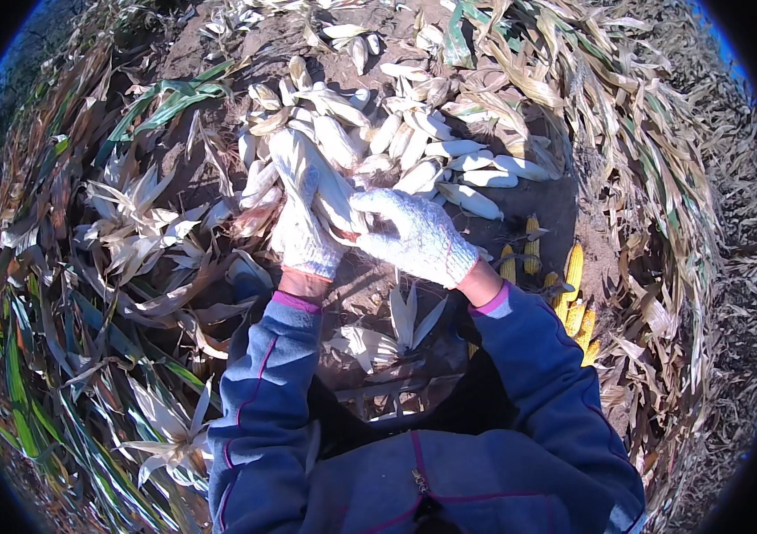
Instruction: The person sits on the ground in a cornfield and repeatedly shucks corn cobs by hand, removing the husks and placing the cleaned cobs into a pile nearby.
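Both gloved hands clamp one husked corn ear (329,191), its long axis running from upper left, tip away, down to the right. The left hand (303,222) wraps its middle; the right hand (414,233) grips the near end. Roughly eight yellow shucked cobs (574,267) lie on the soil at right; the pile of unhusked ears (432,147) beyond is too many to count.

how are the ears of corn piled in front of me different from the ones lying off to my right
The pile of husked-over ears ahead is pale cream, still wrapped in dry husk; the bare ears on the right are bright yellow with kernels showing. The wrapped pile is far larger; the bare ones are only a handful. The left hand and right hand hold one wrapped ear. Both groups lie on bare soil.
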Demonstrator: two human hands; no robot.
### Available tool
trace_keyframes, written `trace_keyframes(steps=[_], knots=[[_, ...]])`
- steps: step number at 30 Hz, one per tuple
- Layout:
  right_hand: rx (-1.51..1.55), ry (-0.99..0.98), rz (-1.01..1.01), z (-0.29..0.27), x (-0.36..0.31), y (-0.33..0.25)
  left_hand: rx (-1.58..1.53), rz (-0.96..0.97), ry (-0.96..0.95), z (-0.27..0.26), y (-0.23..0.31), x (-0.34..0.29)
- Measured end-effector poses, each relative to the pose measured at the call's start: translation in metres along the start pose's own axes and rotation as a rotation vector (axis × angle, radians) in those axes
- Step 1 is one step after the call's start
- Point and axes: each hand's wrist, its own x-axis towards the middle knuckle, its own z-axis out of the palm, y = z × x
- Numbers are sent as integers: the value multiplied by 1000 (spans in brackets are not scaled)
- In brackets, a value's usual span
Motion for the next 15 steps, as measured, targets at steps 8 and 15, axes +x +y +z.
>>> trace_keyframes(steps=[8,15], knots=[[-129,143,-202,-1,2,-1,-43,-66,-26,-2,-6,1],[907,309,344,-6,5,14,-110,-418,-118,9,-12,-14]])
